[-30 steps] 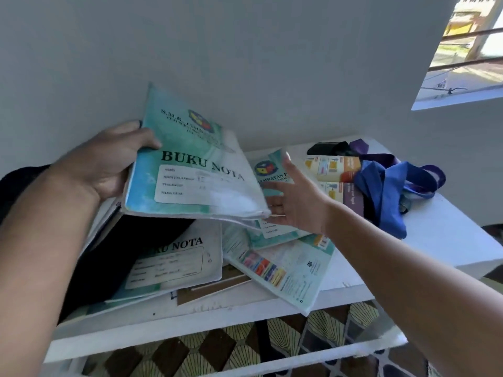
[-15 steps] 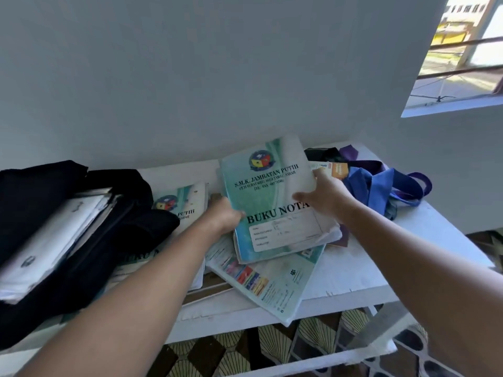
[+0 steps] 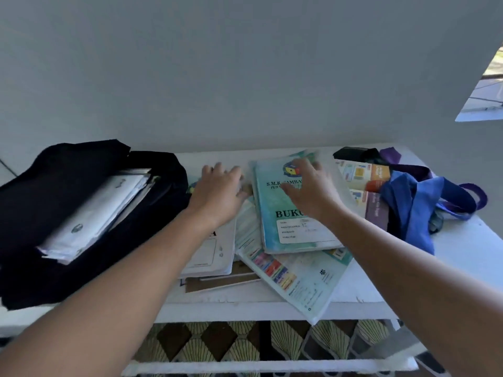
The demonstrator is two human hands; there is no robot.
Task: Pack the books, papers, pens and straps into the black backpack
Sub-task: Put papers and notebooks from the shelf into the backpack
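Note:
The black backpack [image 3: 81, 159] lies open at the table's left, with a stack of white papers and books [image 3: 92, 213] inside it. A teal "BUKU NOTA" notebook [image 3: 288, 229] lies on top of the pile in the middle. My right hand [image 3: 307, 189] is over its upper part with fingers spread, holding nothing. My left hand [image 3: 217, 191], also with fingers apart, hovers over a white notebook [image 3: 212, 254] beside the backpack. Blue and purple straps [image 3: 408, 202] lie bunched at the right. Both hands are blurred.
A printed booklet [image 3: 299, 278] juts over the front edge of the white table [image 3: 462, 246]. Brown card [image 3: 217, 284] lies under the notebooks, and an orange and purple brochure [image 3: 364, 180] lies by the straps. The wall is close behind. A window [image 3: 484, 99] is at the upper right.
The teal notebook that both hands held up half a second ago now lies on the pile, released. My left hand has moved left over the white notebook.

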